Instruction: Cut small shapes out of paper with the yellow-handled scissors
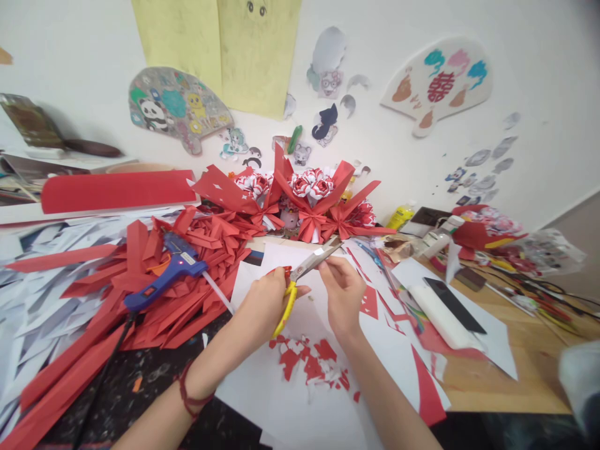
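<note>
My left hand [262,306] is closed on the yellow-handled scissors [285,309], whose blades point up and to the right. Close to the blade tips is my right hand [344,290], its thumb and fingers pinched together; what they hold, if anything, is too small to make out. A red bit shows by the left fingers. Beneath both hands lies white paper [253,387], with a scatter of red and white paper scraps [314,362] on it.
A blue glue gun [173,275] rests on piled red paper strips [154,319] at the left, beside white strips [28,300]. Red paper bouquets [312,200] stand at the back. A black phone [454,306] lies on a white roll [440,319] at the right.
</note>
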`<action>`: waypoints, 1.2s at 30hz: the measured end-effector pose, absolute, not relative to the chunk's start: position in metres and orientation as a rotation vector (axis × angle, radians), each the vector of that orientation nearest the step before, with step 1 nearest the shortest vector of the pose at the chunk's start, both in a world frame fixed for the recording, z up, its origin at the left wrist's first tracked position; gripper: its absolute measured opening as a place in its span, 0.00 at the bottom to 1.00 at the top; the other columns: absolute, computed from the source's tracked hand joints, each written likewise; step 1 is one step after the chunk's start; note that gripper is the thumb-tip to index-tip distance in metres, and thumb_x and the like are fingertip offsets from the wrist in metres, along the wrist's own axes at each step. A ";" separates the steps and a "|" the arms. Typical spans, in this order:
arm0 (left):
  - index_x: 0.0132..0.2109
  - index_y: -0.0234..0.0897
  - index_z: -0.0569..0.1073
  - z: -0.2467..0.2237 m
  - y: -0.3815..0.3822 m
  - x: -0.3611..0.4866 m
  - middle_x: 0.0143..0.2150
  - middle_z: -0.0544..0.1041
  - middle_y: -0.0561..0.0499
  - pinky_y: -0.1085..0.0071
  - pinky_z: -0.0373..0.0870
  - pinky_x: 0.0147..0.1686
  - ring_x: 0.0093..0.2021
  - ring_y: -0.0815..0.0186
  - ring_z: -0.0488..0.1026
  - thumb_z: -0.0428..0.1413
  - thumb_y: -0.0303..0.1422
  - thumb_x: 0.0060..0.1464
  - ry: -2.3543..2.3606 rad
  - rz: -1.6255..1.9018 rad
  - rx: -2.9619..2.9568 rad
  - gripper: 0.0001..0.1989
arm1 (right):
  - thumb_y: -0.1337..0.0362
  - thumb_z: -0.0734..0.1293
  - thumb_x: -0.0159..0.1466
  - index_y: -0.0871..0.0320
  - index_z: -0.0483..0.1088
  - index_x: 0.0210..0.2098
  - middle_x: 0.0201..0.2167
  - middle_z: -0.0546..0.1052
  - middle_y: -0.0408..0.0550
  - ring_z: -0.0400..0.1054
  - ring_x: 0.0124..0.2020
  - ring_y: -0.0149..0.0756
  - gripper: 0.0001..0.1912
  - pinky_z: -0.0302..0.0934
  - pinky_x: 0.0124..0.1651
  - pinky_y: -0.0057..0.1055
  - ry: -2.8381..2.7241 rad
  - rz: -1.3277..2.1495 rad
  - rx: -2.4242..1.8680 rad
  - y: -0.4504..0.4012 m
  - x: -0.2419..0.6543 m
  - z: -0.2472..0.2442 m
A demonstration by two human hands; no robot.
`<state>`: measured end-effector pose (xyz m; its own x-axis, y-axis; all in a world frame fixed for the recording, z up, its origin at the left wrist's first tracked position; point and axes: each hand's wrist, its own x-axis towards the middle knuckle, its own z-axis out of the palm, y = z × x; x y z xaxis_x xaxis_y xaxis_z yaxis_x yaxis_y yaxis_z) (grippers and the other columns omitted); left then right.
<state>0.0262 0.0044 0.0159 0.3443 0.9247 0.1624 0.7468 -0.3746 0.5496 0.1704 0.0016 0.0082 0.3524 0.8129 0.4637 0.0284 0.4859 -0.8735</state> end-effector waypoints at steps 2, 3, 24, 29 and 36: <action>0.35 0.37 0.62 0.017 0.004 0.027 0.31 0.76 0.42 0.69 0.56 0.27 0.33 0.54 0.75 0.42 0.50 0.60 1.485 0.621 2.248 0.19 | 0.62 0.69 0.58 0.58 0.73 0.34 0.33 0.78 0.46 0.74 0.36 0.36 0.06 0.69 0.45 0.37 -1.095 0.604 -0.944 0.002 0.170 0.007; 0.35 0.37 0.62 0.017 0.004 0.027 0.31 0.76 0.42 0.69 0.56 0.27 0.33 0.54 0.75 0.42 0.50 0.60 1.496 0.610 2.260 0.20 | 0.62 0.69 0.57 0.58 0.73 0.34 0.32 0.78 0.46 0.74 0.36 0.36 0.06 0.69 0.45 0.37 -1.093 0.596 -0.946 0.002 0.171 0.007; 0.35 0.36 0.70 0.025 0.007 0.017 0.27 0.74 0.55 0.77 0.60 0.25 0.26 0.71 0.66 0.56 0.42 0.51 1.106 1.143 1.648 0.12 | 0.63 0.71 0.55 0.58 0.74 0.28 0.25 0.76 0.43 0.71 0.29 0.33 0.04 0.67 0.37 0.33 -1.147 0.951 -0.860 0.000 0.166 0.007; 0.34 0.35 0.70 0.027 0.004 0.018 0.27 0.72 0.55 0.77 0.60 0.26 0.27 0.72 0.65 0.58 0.38 0.49 1.050 1.195 1.640 0.10 | 0.66 0.70 0.56 0.58 0.74 0.27 0.26 0.75 0.42 0.70 0.30 0.31 0.02 0.66 0.37 0.30 -1.234 0.954 -0.837 -0.003 0.165 0.009; 0.34 0.36 0.70 0.025 0.004 0.014 0.27 0.69 0.56 0.77 0.59 0.26 0.27 0.72 0.63 0.56 0.38 0.52 1.013 1.159 1.786 0.09 | 0.66 0.71 0.55 0.57 0.74 0.29 0.26 0.75 0.42 0.71 0.28 0.31 0.02 0.66 0.35 0.30 -1.269 1.001 -0.838 -0.002 0.172 0.007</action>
<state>0.0139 0.0042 0.0252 0.2716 0.9030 0.3328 0.2088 -0.3929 0.8956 0.1723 -0.0018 0.0067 0.0168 0.9329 0.3598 -0.1331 0.3588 -0.9239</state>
